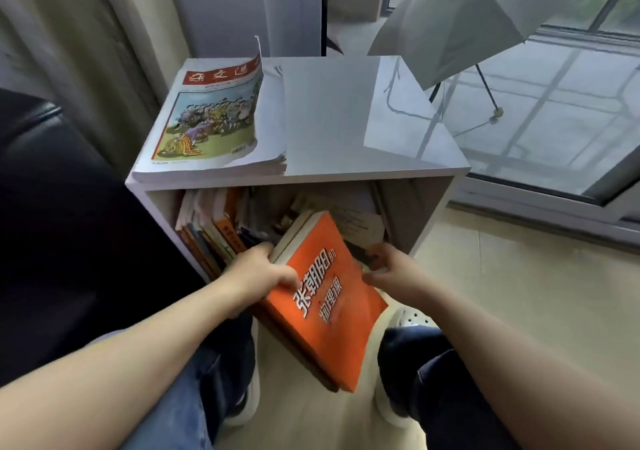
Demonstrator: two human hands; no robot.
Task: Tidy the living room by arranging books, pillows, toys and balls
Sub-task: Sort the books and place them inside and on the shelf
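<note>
An orange book (325,297) with white lettering sticks half out of the open front of a low white cabinet (429,214), lying tilted on another dark-edged book beneath it. My left hand (256,273) grips the orange book's left edge, thumb on the cover. My right hand (391,273) is at the book's right edge, fingers curled under it near the cabinet mouth. Inside the cabinet, several books (214,231) lean at the left and loose papers lie behind. A stack of magazines (211,120) with a cartoon cover rests on the cabinet top.
A black leather sofa arm (59,214) stands close at the left, a curtain (86,33) behind it. A white umbrella (460,16) hangs open at the upper right before a window sill (540,203). My knees and shoes are on the beige floor (502,283).
</note>
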